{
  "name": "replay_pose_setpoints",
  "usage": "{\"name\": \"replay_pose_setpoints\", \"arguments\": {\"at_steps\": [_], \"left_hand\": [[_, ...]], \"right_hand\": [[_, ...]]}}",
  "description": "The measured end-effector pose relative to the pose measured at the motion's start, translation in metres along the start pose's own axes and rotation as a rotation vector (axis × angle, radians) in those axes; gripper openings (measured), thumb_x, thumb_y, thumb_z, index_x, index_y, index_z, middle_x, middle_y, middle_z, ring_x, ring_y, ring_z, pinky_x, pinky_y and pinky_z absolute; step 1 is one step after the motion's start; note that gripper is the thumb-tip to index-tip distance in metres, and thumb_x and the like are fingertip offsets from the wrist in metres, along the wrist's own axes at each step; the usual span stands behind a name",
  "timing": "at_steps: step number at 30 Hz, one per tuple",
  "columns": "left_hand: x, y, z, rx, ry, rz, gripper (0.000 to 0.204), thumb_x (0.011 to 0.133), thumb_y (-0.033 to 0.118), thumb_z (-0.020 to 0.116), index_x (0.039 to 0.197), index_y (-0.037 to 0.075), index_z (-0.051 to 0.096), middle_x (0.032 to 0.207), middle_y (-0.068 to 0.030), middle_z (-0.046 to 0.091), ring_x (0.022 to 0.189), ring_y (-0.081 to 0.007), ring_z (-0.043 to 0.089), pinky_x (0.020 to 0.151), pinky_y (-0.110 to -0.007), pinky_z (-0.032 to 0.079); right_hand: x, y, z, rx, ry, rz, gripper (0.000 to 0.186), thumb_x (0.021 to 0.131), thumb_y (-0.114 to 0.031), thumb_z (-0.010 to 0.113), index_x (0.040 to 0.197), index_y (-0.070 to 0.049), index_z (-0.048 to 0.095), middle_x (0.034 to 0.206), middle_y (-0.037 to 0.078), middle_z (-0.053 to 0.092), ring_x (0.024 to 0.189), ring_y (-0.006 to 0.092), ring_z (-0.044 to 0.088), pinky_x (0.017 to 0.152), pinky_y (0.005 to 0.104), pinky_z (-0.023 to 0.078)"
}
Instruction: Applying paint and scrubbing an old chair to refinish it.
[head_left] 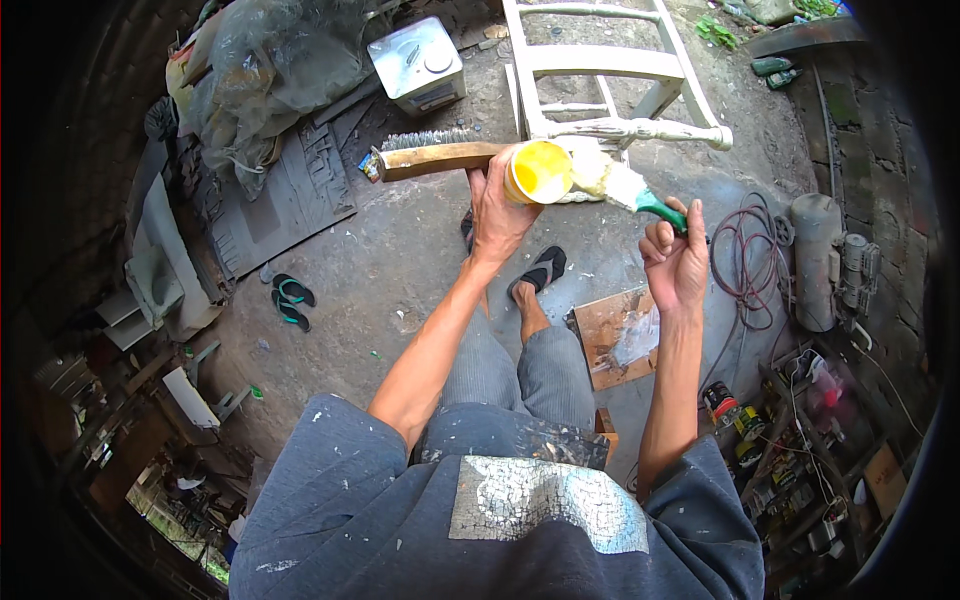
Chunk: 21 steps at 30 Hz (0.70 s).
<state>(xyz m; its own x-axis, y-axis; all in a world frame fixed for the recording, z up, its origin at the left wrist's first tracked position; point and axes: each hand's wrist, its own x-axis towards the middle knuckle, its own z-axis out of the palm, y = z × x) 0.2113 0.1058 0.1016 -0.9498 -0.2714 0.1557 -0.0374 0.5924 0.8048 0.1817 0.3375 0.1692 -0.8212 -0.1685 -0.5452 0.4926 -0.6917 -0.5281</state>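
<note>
My left hand (495, 222) is closed around a yellow cup (541, 172), its open mouth facing up. A wire brush (435, 160) with a wooden back and grey bristles sticks out leftward from the same grip, its near end hidden by my fingers and the cup. To the right, my right hand (678, 255) pinches the green handle of a paintbrush (650, 203). The brush's bristles are pale and coated, pointing left, close to the cup's rim. Just beyond both hands is a white wooden chair (605, 62) with turned rails.
A square metal can (415, 65) stands at the far left beside plastic sheeting (280, 80). Flip-flops (292, 303) lie on the floor at left. On the right are a coiled hose (745, 260), a grey cylinder (815, 260) and a wooden board (612, 340).
</note>
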Motion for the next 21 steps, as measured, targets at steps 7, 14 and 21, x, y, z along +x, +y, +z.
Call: {"name": "replay_pose_setpoints", "arguments": {"at_steps": [7,14,21], "left_hand": [[-0.009,-0.008,-0.004,-0.035,-0.018,-0.067,0.076,0.062,0.006,0.084,0.13,0.008,0.049,0.124,-0.0097,0.056,0.115,-0.0332,0.048,0.101,-0.044,0.038],[-0.032,-0.012,-0.021,-0.041,-0.058,-0.156,0.074,0.064,0.007,0.083,0.13,0.007,0.049,0.121,-0.0117,0.056,0.116,-0.0328,0.047,0.102,-0.043,0.039],[-0.043,-0.018,-0.03,-0.033,-0.067,-0.238,0.076,0.062,0.007,0.083,0.13,0.008,0.049,0.124,-0.0103,0.056,0.115,-0.0346,0.046,0.102,-0.043,0.036]], "right_hand": [[0.036,0.015,0.014,-0.299,0.099,-0.223,0.037,0.099,-0.036,0.058,0.111,-0.001,0.063,0.07,0.0,0.057,0.06,0.0062,0.047,0.052,0.0222,0.036],[0.049,0.037,0.034,-0.978,0.066,-0.389,0.022,0.095,-0.024,0.065,0.107,-0.007,0.071,0.081,0.002,0.065,0.069,0.0054,0.056,0.058,0.0203,0.043],[0.033,0.049,0.035,-0.968,0.088,-0.404,0.021,0.095,-0.019,0.065,0.108,-0.004,0.07,0.088,0.002,0.068,0.076,0.0074,0.061,0.064,0.0228,0.048]]}}
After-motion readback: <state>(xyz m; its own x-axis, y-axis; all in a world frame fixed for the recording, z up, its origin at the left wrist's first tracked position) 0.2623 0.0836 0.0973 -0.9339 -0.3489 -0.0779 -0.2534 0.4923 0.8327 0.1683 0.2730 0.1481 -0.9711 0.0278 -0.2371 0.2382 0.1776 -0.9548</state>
